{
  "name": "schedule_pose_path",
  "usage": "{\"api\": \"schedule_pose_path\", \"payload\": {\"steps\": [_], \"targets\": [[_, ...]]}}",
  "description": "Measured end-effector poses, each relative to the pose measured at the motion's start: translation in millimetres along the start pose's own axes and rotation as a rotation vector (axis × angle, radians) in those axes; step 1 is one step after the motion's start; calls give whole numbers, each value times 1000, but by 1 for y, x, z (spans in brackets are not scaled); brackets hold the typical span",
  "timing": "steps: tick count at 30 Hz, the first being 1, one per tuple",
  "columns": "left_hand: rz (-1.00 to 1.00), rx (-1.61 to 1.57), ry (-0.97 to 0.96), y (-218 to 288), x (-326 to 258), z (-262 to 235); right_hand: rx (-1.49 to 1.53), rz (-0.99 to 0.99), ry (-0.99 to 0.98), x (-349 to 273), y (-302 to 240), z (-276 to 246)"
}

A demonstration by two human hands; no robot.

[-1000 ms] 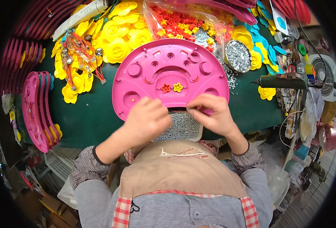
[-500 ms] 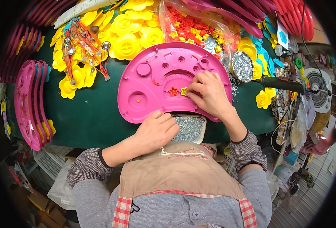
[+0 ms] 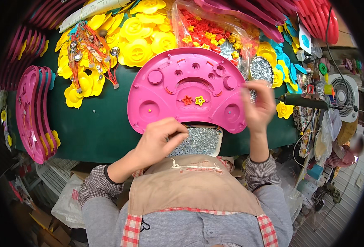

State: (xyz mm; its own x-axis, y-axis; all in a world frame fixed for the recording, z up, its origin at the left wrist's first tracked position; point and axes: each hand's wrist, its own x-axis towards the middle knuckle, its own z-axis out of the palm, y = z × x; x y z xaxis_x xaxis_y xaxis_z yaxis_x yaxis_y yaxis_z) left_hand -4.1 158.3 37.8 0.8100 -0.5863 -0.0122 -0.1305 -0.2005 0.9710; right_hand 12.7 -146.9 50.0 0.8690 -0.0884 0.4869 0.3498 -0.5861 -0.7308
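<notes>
A magenta, bean-shaped plastic panel [image 3: 169, 88] lies hollow side up on the table in front of me. Near its middle sit a small red star [image 3: 187, 100] and a yellow star [image 3: 199, 100], side by side. My left hand [image 3: 159, 138] is curled at the panel's near edge, beside a tray of small metal screws [image 3: 202, 140]. Its thumb and fingers are drawn together; whatever they hold is hidden. My right hand [image 3: 259, 105], smeared by motion, is off the panel's right edge, left of a dark green power screwdriver [image 3: 305, 101].
Yellow flower-shaped parts [image 3: 136, 51] and wired components [image 3: 89, 53] are heaped at the back left. A clear bag [image 3: 215, 31] holds red and yellow stars. A round dish of metal bits [image 3: 262, 69] stands at right. Magenta panels [image 3: 35, 113] are stacked at left; a fan [image 3: 345, 96] is far right.
My right hand has left the yellow star and moved right, off the panel. The left hand has shifted slightly down and left, uncovering more of the screw tray.
</notes>
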Motion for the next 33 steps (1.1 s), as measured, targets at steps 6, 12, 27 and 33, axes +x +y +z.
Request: {"api": "schedule_pose_path", "payload": {"steps": [6, 12, 27, 33], "targets": [[-264, -355, 27, -7, 21, -12, 130, -192, 881, 3, 20, -118], [-402, -451, 7, -12, 39, -16, 160, 302, 404, -29, 74, -159], [-169, 180, 87, -2, 44, -14, 600, 73, 377, -58, 53, -78], [169, 469, 79, -14, 65, -18, 538, -10, 413, -50, 28, -84]]}}
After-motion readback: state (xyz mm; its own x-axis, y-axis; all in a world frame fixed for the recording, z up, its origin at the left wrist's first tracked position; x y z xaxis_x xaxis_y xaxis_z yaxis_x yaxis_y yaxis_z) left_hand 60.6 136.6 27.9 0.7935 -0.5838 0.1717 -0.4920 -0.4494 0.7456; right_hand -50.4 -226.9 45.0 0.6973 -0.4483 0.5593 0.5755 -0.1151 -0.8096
